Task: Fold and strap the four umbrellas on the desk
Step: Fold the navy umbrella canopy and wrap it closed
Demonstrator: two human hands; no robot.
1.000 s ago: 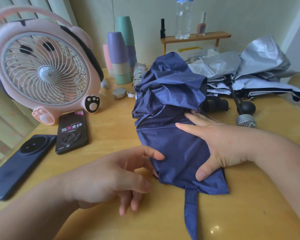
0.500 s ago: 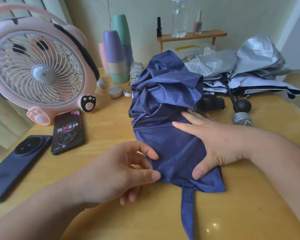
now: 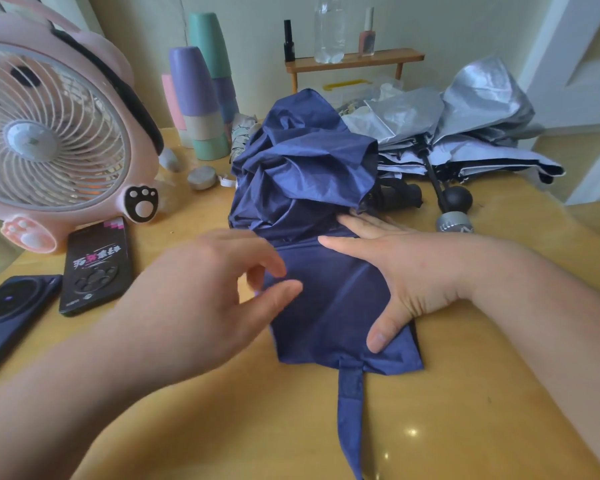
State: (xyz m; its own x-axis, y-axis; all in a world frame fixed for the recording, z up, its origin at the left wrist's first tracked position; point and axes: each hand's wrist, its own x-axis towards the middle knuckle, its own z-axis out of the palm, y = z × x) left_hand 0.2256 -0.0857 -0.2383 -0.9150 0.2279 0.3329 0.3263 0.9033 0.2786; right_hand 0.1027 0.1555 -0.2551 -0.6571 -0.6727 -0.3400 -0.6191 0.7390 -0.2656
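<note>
Umbrella (image 3: 333, 306), navy: pressing it flat under right hand (image 3: 413, 271), fingers spread wide; hovering left hand (image 3: 205, 289) beside its edge, fingers loosely curled, holding nothing.

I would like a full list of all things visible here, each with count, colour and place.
navy umbrella: one, dark blue, desk centre, partly folded
strap: one, dark blue, at its near edge
silver umbrellas: heap, count unclear, silver, back right
fan: one, pink, back left
black phone: one, black, before the fan
blue phone: one, dark blue, left edge
cups: stacked, purple, green, beige, beside the fan
shelf: one, wooden brown, rear wall, bearing three bottles
desk: one, yellow wood
left hand: one, at the umbrella's left edge
right hand: one, pressed flat on the navy fabric
</note>
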